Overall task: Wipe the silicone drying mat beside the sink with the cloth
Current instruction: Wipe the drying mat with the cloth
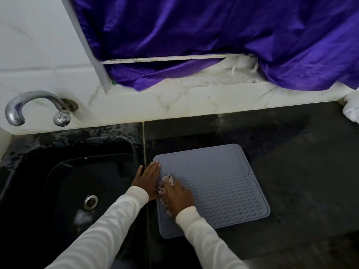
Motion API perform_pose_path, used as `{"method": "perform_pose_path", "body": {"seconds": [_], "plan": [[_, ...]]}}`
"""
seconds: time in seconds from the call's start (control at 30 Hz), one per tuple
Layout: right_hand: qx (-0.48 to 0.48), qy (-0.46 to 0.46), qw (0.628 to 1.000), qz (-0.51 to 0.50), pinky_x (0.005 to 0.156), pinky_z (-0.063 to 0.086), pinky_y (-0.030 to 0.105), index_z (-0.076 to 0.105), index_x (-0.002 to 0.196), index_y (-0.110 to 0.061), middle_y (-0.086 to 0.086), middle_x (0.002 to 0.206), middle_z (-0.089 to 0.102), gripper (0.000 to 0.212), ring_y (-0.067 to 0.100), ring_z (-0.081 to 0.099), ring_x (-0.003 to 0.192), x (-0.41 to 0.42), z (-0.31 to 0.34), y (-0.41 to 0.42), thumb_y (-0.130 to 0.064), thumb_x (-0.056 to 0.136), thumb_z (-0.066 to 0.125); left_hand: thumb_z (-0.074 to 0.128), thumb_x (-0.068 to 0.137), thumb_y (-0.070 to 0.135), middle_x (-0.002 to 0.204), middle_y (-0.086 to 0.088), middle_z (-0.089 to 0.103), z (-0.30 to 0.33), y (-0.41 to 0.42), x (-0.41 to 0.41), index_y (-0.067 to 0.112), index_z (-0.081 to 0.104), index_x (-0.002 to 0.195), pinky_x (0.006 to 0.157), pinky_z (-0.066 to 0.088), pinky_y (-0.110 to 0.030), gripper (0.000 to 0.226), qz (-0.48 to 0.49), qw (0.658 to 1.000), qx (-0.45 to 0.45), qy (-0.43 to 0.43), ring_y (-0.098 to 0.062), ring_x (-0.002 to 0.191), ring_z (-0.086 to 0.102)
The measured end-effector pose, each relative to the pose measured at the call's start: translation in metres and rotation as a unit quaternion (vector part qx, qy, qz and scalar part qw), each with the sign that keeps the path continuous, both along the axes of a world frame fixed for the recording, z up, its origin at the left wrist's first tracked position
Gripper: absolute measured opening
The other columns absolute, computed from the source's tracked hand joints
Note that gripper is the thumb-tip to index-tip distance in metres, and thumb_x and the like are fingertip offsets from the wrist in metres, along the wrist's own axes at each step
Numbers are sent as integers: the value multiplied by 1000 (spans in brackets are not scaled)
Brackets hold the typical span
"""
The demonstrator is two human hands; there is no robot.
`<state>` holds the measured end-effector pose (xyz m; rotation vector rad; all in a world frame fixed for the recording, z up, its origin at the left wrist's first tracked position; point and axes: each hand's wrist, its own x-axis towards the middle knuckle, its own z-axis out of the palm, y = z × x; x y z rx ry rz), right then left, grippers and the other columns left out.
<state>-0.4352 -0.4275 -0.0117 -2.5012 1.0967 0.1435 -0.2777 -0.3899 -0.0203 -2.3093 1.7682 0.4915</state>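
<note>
A grey ribbed silicone drying mat lies flat on the dark countertop just right of the sink. My right hand presses a crumpled patterned cloth onto the mat's left part; most of the cloth is hidden under the hand. My left hand lies flat with fingers together on the mat's left edge, holding nothing. Both arms wear white sleeves.
A black sink with a metal drain sits to the left, a chrome tap on the white tiled wall above it. Purple fabric hangs over the ledge behind. Dark countertop extends right; something white sits at the far right.
</note>
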Motion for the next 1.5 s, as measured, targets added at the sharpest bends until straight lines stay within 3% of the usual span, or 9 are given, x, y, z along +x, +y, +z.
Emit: {"method": "perform_pose_path", "body": {"seconds": [0.1,0.27,0.47,0.67,0.83,0.97,1.1,1.27,1.5], "plan": [[-12,78,996,34,83,54,47,12,153,-22,13,153,29,95,33,54,117,-9,-17,-6,-43,79,68,46,88,64,162,-4,-15,3,-1,2,13,-8,154,120,-6,-48,100,2,1000,10,10,-19,149,-10],[-109,93,990,-10,60,56,44,35,146,-25,15,126,57,60,32,67,77,-49,-15,-41,-25,90,54,47,81,75,161,-2,-18,0,-3,8,15,-12,154,119,-7,-50,111,0,999,22,37,-17,149,-14],[-95,132,985,-62,83,50,44,10,152,-33,15,143,36,55,33,60,105,-102,-11,-87,-29,101,33,47,81,75,161,0,-21,-1,-4,9,16,-14,153,119,-8,-49,112,4,999,26,42,-17,148,-15],[-104,130,977,-135,95,42,46,28,141,-29,17,140,42,47,38,54,117,-172,-7,-146,-49,98,31,50,80,74,161,-2,-19,-3,-7,10,15,-13,153,120,-7,-50,113,-2,999,29,35,-18,149,-14],[-82,119,961,-234,82,48,45,19,146,-38,16,126,43,50,41,60,96,-211,-2,-178,-38,98,34,56,81,69,161,-1,-19,-2,-9,8,15,-12,154,120,-7,-48,113,8,998,31,55,-17,149,-14],[-69,109,952,-276,80,47,46,24,147,-29,18,128,46,51,43,60,96,-200,3,-173,-34,97,36,61,80,65,161,-2,-17,-2,-16,7,14,-11,154,120,-3,-48,115,20,997,41,65,-18,149,-13],[-56,35,970,-232,85,47,45,31,146,-24,17,135,48,56,41,59,105,-155,19,-141,-34,95,50,65,81,59,162,-4,-15,3,-19,3,12,-8,154,121,-1,-46,114,33,996,44,70,-19,149,-11],[-9,-29,997,-76,92,48,42,31,147,-33,9,141,48,52,31,57,115,-61,5,-69,-44,97,41,65,83,52,163,-5,-11,10,-15,-8,12,-3,155,121,0,-44,107,44,996,26,74,-20,150,-7],[-50,-36,997,-37,78,50,43,38,145,-24,15,138,49,51,38,62,101,-32,-16,-36,-37,97,46,60,61,83,161,-6,-17,-2,-5,-12,12,-13,153,120,-6,-45,138,38,997,41,52,-21,149,-14]]}}
